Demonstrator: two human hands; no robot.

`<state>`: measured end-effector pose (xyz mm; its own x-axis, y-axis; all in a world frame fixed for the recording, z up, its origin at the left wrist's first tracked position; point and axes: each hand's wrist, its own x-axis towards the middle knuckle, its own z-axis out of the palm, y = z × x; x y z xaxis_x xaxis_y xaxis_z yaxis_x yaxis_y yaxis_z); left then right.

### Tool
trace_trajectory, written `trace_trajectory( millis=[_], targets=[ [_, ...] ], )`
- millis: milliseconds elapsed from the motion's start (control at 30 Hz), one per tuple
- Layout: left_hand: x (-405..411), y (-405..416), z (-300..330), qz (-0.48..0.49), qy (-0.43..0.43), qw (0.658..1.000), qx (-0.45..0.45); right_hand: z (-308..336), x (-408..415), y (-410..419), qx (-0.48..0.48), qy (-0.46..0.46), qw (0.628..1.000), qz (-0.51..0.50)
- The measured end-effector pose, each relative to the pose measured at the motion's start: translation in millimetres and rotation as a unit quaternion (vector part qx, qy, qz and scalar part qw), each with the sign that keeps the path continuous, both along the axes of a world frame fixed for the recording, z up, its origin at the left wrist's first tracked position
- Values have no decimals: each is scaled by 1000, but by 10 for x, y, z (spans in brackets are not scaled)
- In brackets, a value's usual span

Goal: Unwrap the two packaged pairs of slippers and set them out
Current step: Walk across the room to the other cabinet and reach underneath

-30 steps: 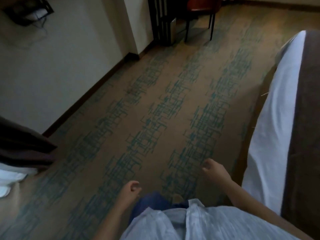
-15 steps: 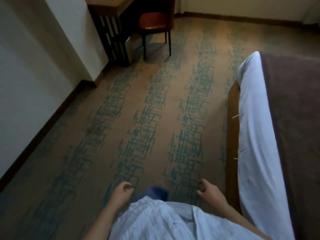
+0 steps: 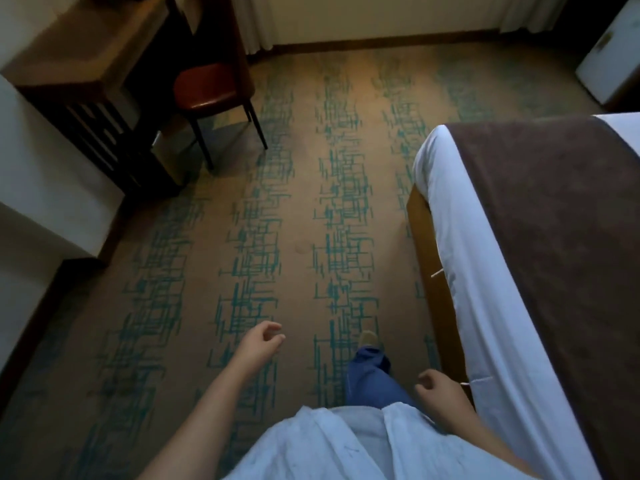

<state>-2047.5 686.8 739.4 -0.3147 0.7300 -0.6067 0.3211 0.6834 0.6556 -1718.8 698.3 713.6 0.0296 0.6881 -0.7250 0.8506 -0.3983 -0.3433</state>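
- Head view, our hands: our left hand [image 3: 259, 346] hangs out ahead of the body with the fingers loosely curled and nothing in them; our right hand [image 3: 438, 389] sits lower, near the hip and just beside the bed [image 3: 460, 258], also loosely curled and empty; we judge both hang free because we are walking, not handling anything.
- Head view, our body: one leg in blue trousers [image 3: 369, 374] is thrust forward with the foot on the patterned carpet [image 3: 298, 209], which reads as a stride down the aisle between the bed and the wall; the white shirt [image 3: 346, 445] fills the bottom edge.
- Head view, the room: a dark runner [image 3: 554, 237] lies across the white sheet of the bed; a chair with a red seat [image 3: 204, 86] is tucked beside a wooden desk [image 3: 79, 46] at the far left, probably to keep the aisle open; a small white cabinet [image 3: 609, 64] stands in the far right corner.
- Head view, the task's things: we see no packaged slippers anywhere, on the carpet, the bed or the desk; so we judge the unwrapping not yet begun, and the step in hand is finding the packages.
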Motion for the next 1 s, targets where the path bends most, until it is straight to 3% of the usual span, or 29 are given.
trace_trajectory(
  millis=[167,267,467,600,800,1000],
  targets=[
    [73,784,-104,16,-2,998,-67,189,-109,1623,38,7,998,53],
    [119,1259,-127,75,-5,994,-80,338,-273,2629,48,29,995,88],
    [98,2211,-315,147,-24,983,-110,377,-538,4074,55,55,995,70],
    [-81,3199,-502,79,-20,987,-135,191,-584,4796,34,44,997,48],
    [-559,5360,-344,-17,25,994,-102,168,-618,5793,-29,4,999,-12],
    [-707,7635,-83,-113,54,990,-61,227,-613,7017,6,22,993,-117]
  ],
)
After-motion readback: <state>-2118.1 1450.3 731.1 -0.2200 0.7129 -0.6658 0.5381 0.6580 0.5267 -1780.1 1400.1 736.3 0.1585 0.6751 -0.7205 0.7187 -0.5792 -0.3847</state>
